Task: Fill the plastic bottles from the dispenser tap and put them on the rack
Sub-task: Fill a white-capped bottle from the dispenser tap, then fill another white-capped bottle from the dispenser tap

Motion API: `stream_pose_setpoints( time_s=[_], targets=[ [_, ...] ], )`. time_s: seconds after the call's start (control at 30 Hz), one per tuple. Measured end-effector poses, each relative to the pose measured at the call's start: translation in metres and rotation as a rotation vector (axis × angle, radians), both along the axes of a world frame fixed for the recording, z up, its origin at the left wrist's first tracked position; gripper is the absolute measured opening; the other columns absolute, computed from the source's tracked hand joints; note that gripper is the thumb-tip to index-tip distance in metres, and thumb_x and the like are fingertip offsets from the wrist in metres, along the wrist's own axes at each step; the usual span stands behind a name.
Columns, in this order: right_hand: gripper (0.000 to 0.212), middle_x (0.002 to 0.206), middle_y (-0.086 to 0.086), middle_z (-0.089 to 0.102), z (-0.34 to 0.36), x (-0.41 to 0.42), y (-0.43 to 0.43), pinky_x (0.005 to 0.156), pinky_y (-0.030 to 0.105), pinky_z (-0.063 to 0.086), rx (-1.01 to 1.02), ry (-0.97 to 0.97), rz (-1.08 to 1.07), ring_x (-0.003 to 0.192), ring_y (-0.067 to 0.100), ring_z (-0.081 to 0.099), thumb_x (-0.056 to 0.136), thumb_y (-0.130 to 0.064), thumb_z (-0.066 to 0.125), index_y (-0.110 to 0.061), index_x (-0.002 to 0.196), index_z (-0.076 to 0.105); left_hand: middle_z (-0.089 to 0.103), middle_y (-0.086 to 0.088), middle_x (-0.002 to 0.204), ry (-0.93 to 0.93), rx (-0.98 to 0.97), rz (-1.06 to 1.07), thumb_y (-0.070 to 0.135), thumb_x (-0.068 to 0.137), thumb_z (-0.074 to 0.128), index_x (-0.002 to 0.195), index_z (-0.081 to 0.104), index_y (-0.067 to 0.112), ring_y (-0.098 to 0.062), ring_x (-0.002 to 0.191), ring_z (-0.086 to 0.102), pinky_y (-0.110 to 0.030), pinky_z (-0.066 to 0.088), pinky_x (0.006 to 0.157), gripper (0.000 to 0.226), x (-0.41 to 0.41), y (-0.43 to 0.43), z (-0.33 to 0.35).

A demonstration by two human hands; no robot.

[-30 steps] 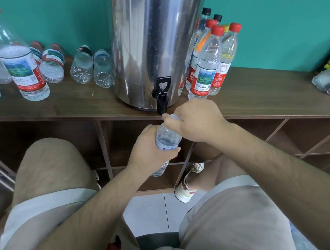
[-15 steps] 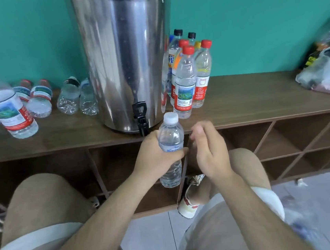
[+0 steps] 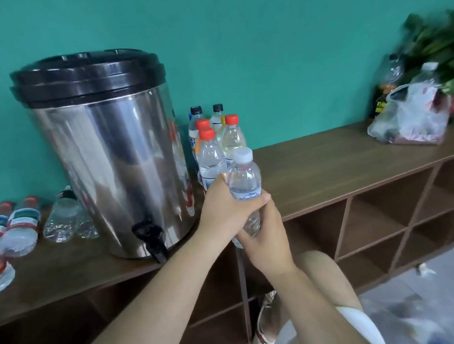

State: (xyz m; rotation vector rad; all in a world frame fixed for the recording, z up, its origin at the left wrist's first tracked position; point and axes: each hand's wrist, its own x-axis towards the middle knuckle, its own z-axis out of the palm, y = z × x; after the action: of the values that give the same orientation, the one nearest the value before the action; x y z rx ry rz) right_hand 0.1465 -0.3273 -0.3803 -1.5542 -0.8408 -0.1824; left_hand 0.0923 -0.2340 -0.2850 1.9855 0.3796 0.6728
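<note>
While held upright over the front edge of the table (image 3: 332, 165), just before the standing bottles (image 3: 211, 153), gripped the capped bottle (image 3: 245, 181) with fingers (image 3: 261, 198) of left hand (image 3: 224, 206) and right hand (image 3: 267, 238) curled round it; risked toppling those neighbours if set down too close.

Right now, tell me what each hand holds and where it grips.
Both hold the white-capped bottle: left hand wraps its middle at the label, right hand wraps its lower body.

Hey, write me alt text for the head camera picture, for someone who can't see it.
The left hand and right hand grip a capped clear bottle in front of a wooden rack, just right of a steel dispenser. Capped bottles stand behind it; other bottles lie left of the dispenser.
</note>
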Motion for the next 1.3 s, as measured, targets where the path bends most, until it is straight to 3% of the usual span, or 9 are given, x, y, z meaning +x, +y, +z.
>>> stream_pose_setpoints(
  time_s=[0.13, 0.33, 0.53, 0.67, 0.73, 0.93, 1.03, 1.13, 1.3],
  targets=[
    [0.064, 0.126, -0.023, 0.063, 0.013, 0.027, 0.012, 0.093, 0.023, 0.052, 0.019, -0.022, -0.068, 0.118, 0.008, 0.061, 0.087, -0.03, 0.072, -0.034, 0.146, 0.049, 0.066, 0.022, 0.112, -0.012, 0.028, 0.037, 0.046, 0.074, 0.09, 0.123, 0.05, 0.037, 0.007, 0.102, 0.063, -0.013, 0.047, 0.08, 0.063, 0.022, 0.006, 0.001],
    [0.059, 0.127, -0.022, 0.065, 0.02, 0.057, 0.036, 0.097, 0.041, 0.056, -0.037, -0.002, -0.168, 0.113, 0.007, 0.063, 0.092, -0.031, 0.073, -0.034, 0.146, 0.048, 0.052, 0.004, 0.137, -0.045, 0.262, 0.139, 0.037, 0.09, 0.079, 0.146, 0.046, 0.021, -0.016, 0.13, 0.055, -0.042, 0.05, 0.107, 0.067, 0.042, 0.018, -0.011],
    [0.066, 0.124, -0.014, 0.069, 0.02, 0.074, 0.042, 0.097, 0.046, 0.054, -0.091, 0.071, -0.186, 0.115, 0.018, 0.064, 0.094, -0.039, 0.07, -0.037, 0.153, 0.04, 0.045, 0.003, 0.141, -0.034, 0.371, 0.106, 0.027, 0.096, 0.071, 0.155, 0.039, 0.018, -0.013, 0.13, 0.054, -0.037, 0.051, 0.107, 0.068, 0.044, 0.015, -0.022],
    [0.073, 0.134, 0.002, 0.051, 0.012, 0.077, 0.044, 0.099, 0.029, 0.038, -0.179, 0.005, -0.303, 0.127, 0.022, 0.044, 0.096, -0.03, 0.067, -0.027, 0.161, 0.034, 0.045, 0.004, 0.144, 0.004, 0.4, 0.106, 0.025, 0.099, 0.068, 0.158, 0.036, 0.017, 0.002, 0.121, 0.05, -0.023, 0.048, 0.106, 0.067, 0.042, 0.017, -0.026],
    [0.072, 0.133, 0.007, 0.043, 0.01, 0.076, 0.045, 0.1, 0.03, 0.039, -0.16, 0.072, -0.289, 0.127, 0.024, 0.044, 0.097, -0.028, 0.061, -0.031, 0.163, 0.03, 0.043, 0.004, 0.149, 0.041, 0.422, 0.095, 0.026, 0.1, 0.066, 0.159, 0.033, 0.018, 0.0, 0.128, 0.048, -0.016, 0.041, 0.103, 0.068, 0.041, 0.017, -0.028],
    [0.085, 0.134, 0.004, 0.047, 0.006, 0.065, 0.033, 0.109, 0.042, 0.045, -0.177, 0.026, -0.224, 0.128, 0.024, 0.048, 0.097, -0.012, 0.066, -0.036, 0.164, 0.021, 0.042, 0.003, 0.159, 0.133, 0.492, 0.037, 0.018, 0.101, 0.06, 0.158, 0.037, 0.017, -0.014, 0.144, 0.042, -0.029, 0.037, 0.117, 0.062, 0.028, 0.02, -0.024],
    [0.07, 0.133, 0.007, 0.051, 0.008, 0.044, 0.02, 0.102, 0.04, 0.046, -0.151, -0.042, -0.311, 0.126, 0.028, 0.048, 0.097, -0.012, 0.066, -0.031, 0.159, 0.039, 0.048, 0.002, 0.155, 0.166, 0.602, 0.024, 0.015, 0.101, 0.058, 0.155, 0.043, 0.017, -0.019, 0.139, 0.049, -0.035, 0.041, 0.114, 0.056, 0.007, 0.018, -0.015],
    [0.053, 0.13, 0.01, 0.058, 0.017, 0.01, 0.012, 0.099, 0.037, 0.046, -0.115, -0.299, -0.291, 0.117, 0.029, 0.054, 0.098, -0.013, 0.065, -0.016, 0.149, 0.054, 0.06, -0.002, 0.141, 0.137, 0.728, 0.077, 0.012, 0.097, 0.059, 0.145, 0.055, 0.016, -0.027, 0.121, 0.061, -0.044, 0.051, 0.101, 0.048, -0.031, 0.017, -0.005],
    [0.042, 0.128, 0.004, 0.06, 0.049, -0.059, 0.025, 0.105, 0.033, 0.046, -0.098, -0.471, -0.079, 0.118, 0.023, 0.057, 0.101, -0.016, 0.057, -0.013, 0.143, 0.056, 0.068, -0.001, 0.125, 0.028, 0.84, 0.25, 0.014, 0.093, 0.065, 0.13, 0.065, 0.014, -0.022, 0.111, 0.065, -0.04, 0.051, 0.096, 0.037, -0.11, 0.034, 0.011]
  ],
)
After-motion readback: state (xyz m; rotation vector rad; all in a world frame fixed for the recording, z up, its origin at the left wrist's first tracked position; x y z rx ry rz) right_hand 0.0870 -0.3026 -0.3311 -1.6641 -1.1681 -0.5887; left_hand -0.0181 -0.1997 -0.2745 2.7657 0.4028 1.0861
